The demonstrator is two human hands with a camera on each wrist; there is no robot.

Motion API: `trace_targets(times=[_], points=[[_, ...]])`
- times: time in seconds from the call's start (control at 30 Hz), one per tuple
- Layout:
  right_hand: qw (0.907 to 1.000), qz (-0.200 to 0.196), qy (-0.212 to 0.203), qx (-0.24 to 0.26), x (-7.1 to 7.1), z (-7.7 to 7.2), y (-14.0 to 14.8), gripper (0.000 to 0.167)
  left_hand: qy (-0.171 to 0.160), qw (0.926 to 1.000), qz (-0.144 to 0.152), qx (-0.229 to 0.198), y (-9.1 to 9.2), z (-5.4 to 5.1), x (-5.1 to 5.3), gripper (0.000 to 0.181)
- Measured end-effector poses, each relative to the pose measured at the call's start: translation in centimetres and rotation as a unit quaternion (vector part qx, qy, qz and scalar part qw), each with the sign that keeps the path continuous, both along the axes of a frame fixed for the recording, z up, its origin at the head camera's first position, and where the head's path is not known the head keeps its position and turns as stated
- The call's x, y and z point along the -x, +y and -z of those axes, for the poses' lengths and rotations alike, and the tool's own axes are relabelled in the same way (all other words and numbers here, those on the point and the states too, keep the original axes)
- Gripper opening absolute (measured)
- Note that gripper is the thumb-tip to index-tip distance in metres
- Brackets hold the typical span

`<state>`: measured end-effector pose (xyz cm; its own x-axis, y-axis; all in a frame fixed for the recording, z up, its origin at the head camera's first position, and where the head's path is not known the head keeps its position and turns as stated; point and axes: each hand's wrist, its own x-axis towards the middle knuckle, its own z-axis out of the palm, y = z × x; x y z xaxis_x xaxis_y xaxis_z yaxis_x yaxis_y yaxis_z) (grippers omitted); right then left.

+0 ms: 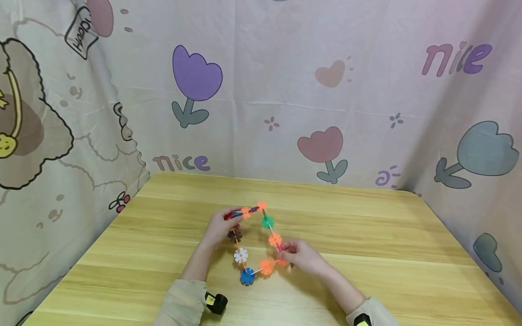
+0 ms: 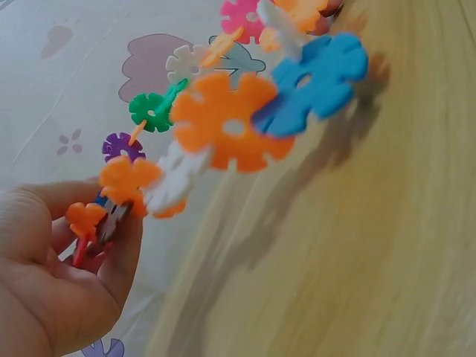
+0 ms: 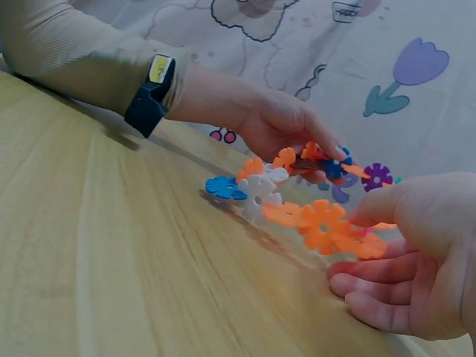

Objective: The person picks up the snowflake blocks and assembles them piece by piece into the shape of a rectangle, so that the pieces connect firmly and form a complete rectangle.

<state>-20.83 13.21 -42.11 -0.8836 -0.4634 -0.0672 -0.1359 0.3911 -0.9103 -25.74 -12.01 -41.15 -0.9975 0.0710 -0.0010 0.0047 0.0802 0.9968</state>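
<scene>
A closed ring of interlocked plastic snowflake discs [image 1: 267, 267] is held just above the table between both hands. Its pieces are orange, blue, white, brown, green, purple and pink. My left hand [image 1: 220, 226] pinches the far left part of the ring, around brown, red and blue discs. At the near right side, my right hand [image 1: 301, 256] pinches the ring by a pink and an orange disc. In the left wrist view a blue disc [image 2: 320, 83] and an orange disc [image 2: 232, 123] hang away from the left hand. A white disc [image 3: 259, 199] shows in the right wrist view.
The wooden table [image 1: 367, 235] spreads under both hands, with the ring's shadow on it. A printed curtain [image 1: 261, 90] hangs behind and along the sides. Each wrist wears a black camera strap, such as the left wrist camera [image 1: 216, 303].
</scene>
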Motion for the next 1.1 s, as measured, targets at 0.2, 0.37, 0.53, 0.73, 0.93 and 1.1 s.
trace_targets(times=[0.2,0.37,0.53,0.73,0.93,1.1], points=[[0.9945,0.076,-0.021,0.07,1.0,0.0,0.5,0.023,-0.013,0.9993,0.034,-0.012,-0.1,-0.7,-0.5,0.04],[0.9819,0.15,-0.032,0.111,1.9,0.2,1.1,0.026,-0.016,0.9987,0.046,-0.016,-0.1,0.0,-0.3,0.039],[0.9741,0.195,-0.037,0.108,2.7,0.3,1.9,0.033,-0.022,0.9973,0.07,-0.009,0.3,0.3,-0.3,0.041],[0.9772,0.201,-0.015,0.067,3.3,0.0,2.7,0.056,-0.021,0.9954,0.092,0.017,0.8,0.6,-0.3,0.045],[0.9806,0.195,0.013,0.022,3.8,-0.3,3.4,0.066,-0.021,0.9936,0.103,0.04,1.2,0.6,-0.5,0.047],[0.9745,0.22,0.031,0.031,4.6,-0.1,3.5,0.055,-0.021,0.9926,0.095,0.073,1.4,0.6,-0.5,0.049]])
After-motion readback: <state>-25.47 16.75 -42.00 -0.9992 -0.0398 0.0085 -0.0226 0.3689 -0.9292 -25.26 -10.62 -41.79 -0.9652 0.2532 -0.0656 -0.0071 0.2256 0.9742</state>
